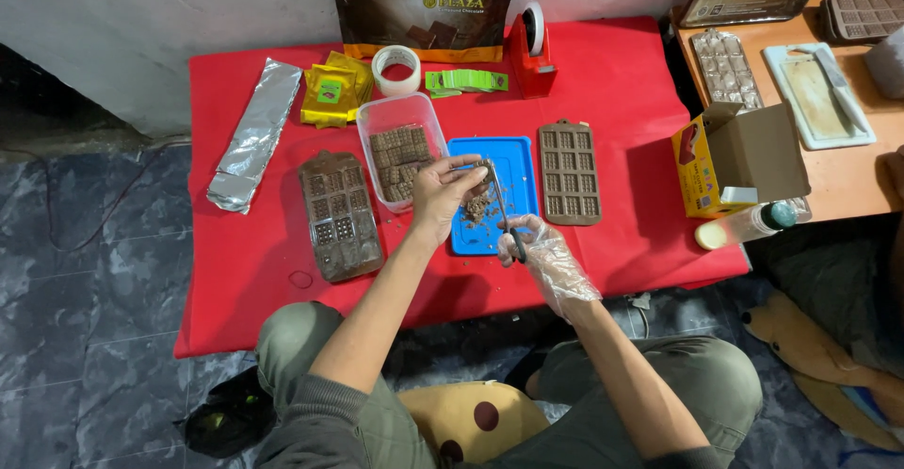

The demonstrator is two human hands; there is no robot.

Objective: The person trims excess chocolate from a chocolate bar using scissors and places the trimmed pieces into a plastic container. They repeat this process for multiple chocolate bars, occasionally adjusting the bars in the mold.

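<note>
My left hand (441,191) is bare and pinches a small brown chocolate piece (480,169) over a blue tray (513,163) on the red cloth. My right hand (544,248), in a clear plastic glove, grips the handles of scissors (502,207) whose blades point up at the piece. Brown trimmings (478,207) lie on the tray. A clear plastic box (369,121) with several chocolate pieces stands just left of the tray. A brown mould (570,172) lies to the right and another brown mould (339,215) to the left.
At the back are a foil sheet (252,135), yellow wrappers (331,89), a tape roll (396,70), green labels (465,80), a red tape dispenser (532,55) and a brown bag (421,17). To the right stand an open carton (739,158) and a wooden table (847,182).
</note>
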